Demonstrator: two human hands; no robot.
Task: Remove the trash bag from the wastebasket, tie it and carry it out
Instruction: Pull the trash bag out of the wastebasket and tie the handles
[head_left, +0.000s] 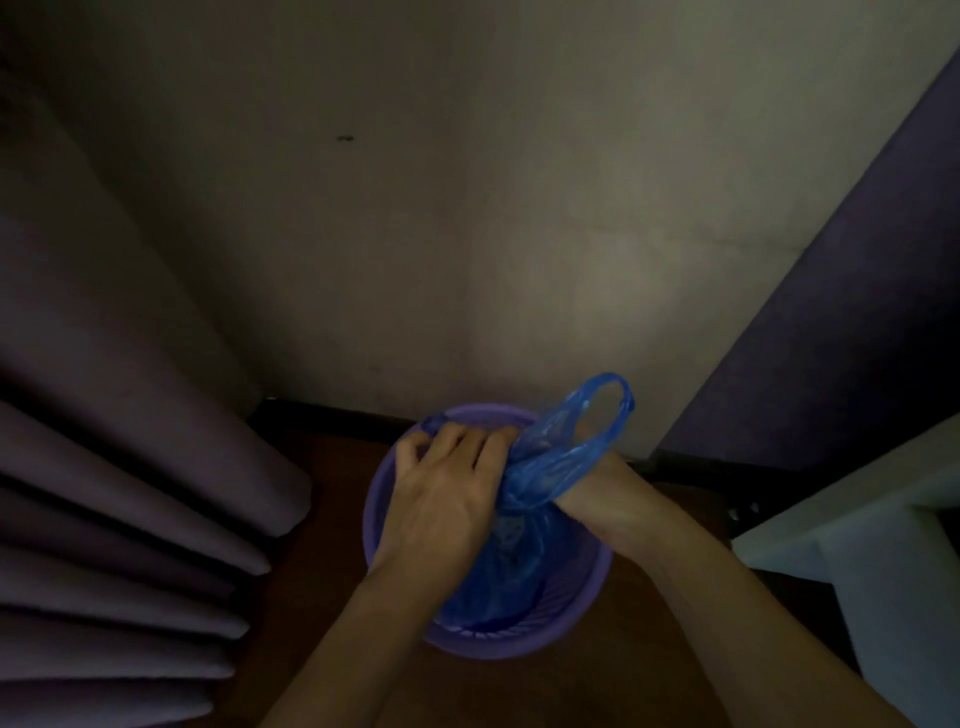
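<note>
Head view: left hand (447, 488) and right hand (587, 483) clench trash bag (540, 473).

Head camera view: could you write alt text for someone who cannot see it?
Two bare hands gather the top of a translucent blue plastic trash bag that sits inside a round purple plastic wastebasket. The left hand bunches the plastic while the right hand passes through a handle loop. Pleated purple curtains hang left.

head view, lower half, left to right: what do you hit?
Curtain folds → left hand gripping the blue trash bag → gathered bag neck over the purple wastebasket → right hand, mostly behind the bag's handle loop → pale furniture edge.
</note>
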